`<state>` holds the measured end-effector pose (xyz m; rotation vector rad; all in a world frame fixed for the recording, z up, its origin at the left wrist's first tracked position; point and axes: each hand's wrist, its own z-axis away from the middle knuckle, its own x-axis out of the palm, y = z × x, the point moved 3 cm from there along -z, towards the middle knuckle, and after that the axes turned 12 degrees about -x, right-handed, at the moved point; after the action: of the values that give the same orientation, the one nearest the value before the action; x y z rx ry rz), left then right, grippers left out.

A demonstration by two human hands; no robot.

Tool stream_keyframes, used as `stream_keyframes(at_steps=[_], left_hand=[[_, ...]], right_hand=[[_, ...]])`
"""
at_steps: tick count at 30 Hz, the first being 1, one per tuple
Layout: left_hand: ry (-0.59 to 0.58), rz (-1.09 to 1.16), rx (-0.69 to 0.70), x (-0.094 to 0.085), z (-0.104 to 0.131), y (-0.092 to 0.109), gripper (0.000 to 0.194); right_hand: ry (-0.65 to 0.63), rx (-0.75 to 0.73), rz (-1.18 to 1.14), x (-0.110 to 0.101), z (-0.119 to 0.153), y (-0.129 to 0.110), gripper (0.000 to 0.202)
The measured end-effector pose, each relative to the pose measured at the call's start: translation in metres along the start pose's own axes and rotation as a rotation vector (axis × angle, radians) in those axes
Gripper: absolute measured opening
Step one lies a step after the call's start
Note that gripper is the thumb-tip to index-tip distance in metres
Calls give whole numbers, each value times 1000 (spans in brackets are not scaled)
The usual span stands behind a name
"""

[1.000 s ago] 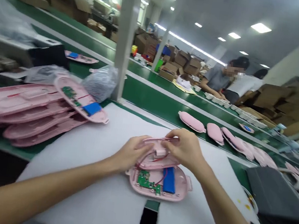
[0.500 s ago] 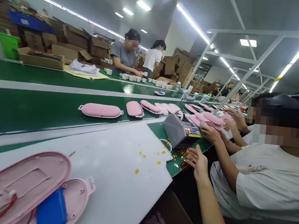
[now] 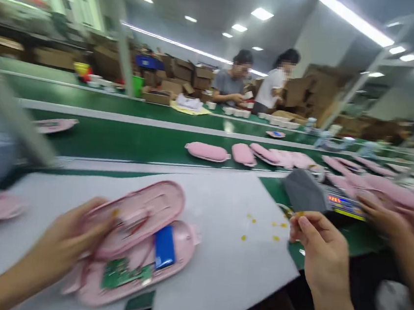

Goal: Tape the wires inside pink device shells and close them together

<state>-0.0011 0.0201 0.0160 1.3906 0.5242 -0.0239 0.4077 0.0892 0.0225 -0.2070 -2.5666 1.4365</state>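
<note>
I judge the step in hand to be handling a small amber scrap [image 3: 300, 213] while the pink case lies opened; my landmark is the lower shell [image 3: 186, 236], on the white sheet [image 3: 216, 279], with its green circuit board [image 3: 116, 276] and blue pack [image 3: 164, 247] exposed; my left hand [image 3: 67, 234] grips the upper shell [image 3: 169, 195] by its left end, tilted over the lower shell's far side, thumb reaching inside; my right hand [image 3: 321, 248] is raised well to the lower shell's right, near the grey dispenser [image 3: 305, 191], wrist up, thumb and forefinger seemingly pinching the scrap; the next move, I think, calls for a steady upper shell, slack red wires [image 3: 141, 224] and a light fingertip grip.
</note>
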Motion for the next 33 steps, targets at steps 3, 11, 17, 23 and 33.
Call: stream_keyframes(at_steps=[3,11,17,23,33], left_hand=[[-91,49,-22,-1,7,-5,32],[-115,382,79,-1,11,-21,23],[-90,467,112,-5,15,-26,21],[-177,683,93,-5,24,-20,18],[-329,823,78,-3,36,-25,37]], right_hand=[[-574,-410,54,115,34,-51,6],[-1317,-1170,396,266,93,-41,11],[-1266,-534,251,255,91,-40,10],[-1183,-446,274,260,110,-45,14],[-991,-654,635,268,130,-41,18]])
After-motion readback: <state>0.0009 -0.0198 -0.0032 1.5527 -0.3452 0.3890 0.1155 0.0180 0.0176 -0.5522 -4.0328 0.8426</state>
